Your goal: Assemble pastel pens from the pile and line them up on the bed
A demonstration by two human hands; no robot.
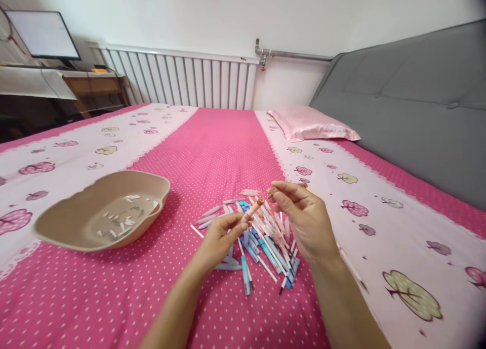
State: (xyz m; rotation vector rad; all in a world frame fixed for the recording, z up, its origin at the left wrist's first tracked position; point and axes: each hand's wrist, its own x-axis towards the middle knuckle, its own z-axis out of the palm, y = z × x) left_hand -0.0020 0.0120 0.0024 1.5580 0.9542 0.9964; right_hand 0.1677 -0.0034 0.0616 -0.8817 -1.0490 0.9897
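My left hand point(224, 237) is closed around a pink pen barrel point(253, 209), whose brownish end points up and to the right. Just right of that end, the thumb and fingers of my right hand point(304, 215) are pinched together. Something small and brownish may be at those fingertips, but I cannot make it out. Beneath both hands lies a loose pile of pen parts point(271, 250): blue and pink barrels, pale caps and thin white refills with dark tips. My hands cover part of this pile.
To the left, a beige plastic basin point(76, 220) holds several small white scraps. Pink dotted bedding point(212, 151) spreads under everything. A pink pillow point(311, 122) lies by the grey headboard point(402, 96). Along the wall stands a white radiator point(182, 76), with a monitor point(43, 35) at far left.
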